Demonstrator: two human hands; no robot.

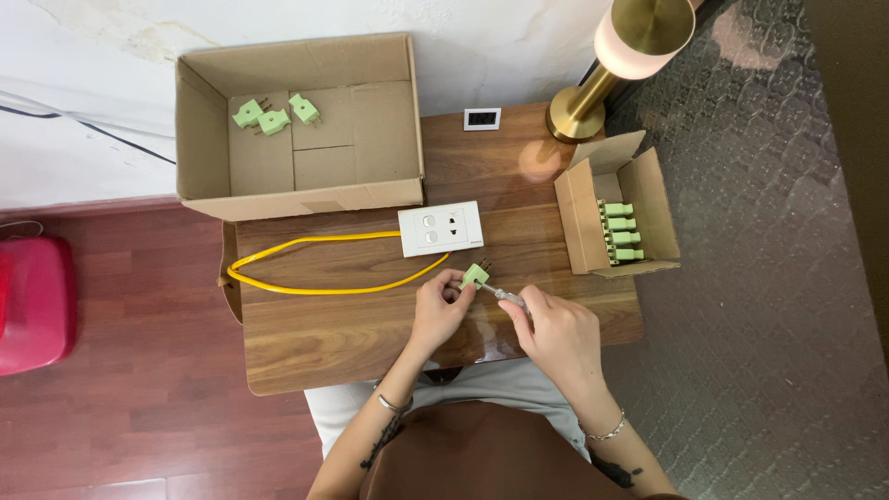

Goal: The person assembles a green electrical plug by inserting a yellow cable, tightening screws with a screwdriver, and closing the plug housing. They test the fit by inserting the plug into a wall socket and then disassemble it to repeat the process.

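Observation:
My left hand (439, 308) pinches a small green plug (476, 275) with its metal pins pointing away from me, just above the wooden table (324, 343). My right hand (554, 330) grips a thin metal screwdriver (500, 294) whose tip meets the side of the plug. A white wall-socket plate (441, 229) lies just beyond the plug, with a yellow cable (315, 290) looping from it to the left.
A large open cardboard box (199, 130) at the back left holds three green plugs (274, 117). A small open carton (579, 218) at the right holds several more green plugs (622, 231). A brass lamp (602, 79) and a small white digital display (482, 118) stand at the back. A red object (32, 301) sits on the floor.

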